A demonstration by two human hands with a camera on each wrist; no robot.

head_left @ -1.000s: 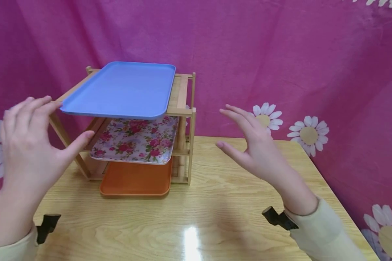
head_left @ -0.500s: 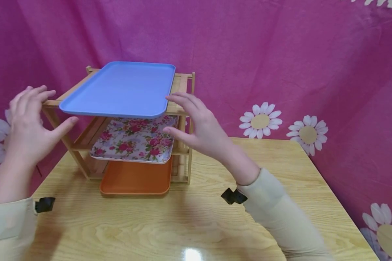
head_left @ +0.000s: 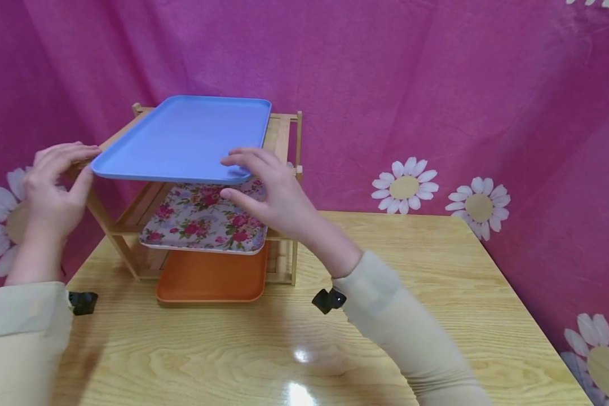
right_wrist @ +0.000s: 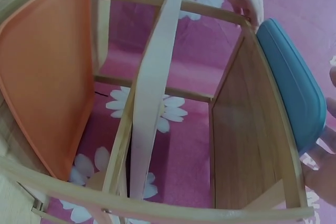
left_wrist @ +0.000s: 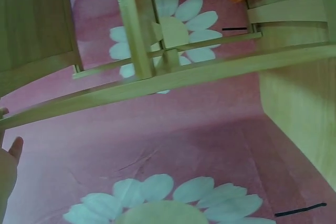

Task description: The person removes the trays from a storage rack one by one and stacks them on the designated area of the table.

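Taking hold of the blue tray (head_left: 185,138) atop the wooden rack (head_left: 284,169): right hand (head_left: 269,189) pinching its near edge, left hand (head_left: 53,186) pinching its left corner; next, probably a level lift.

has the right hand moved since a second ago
Yes. The right hand has swung leftward, from open air right of the wooden rack to the blue tray, its fingers now at the tray's near right corner.

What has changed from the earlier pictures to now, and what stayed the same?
The right hand moved left from above the table and took hold of the blue tray's near right corner. The left hand moved in to the tray's left corner, its fingers now at the rim. The tray on the rack, the floral tray and orange tray barely moved.
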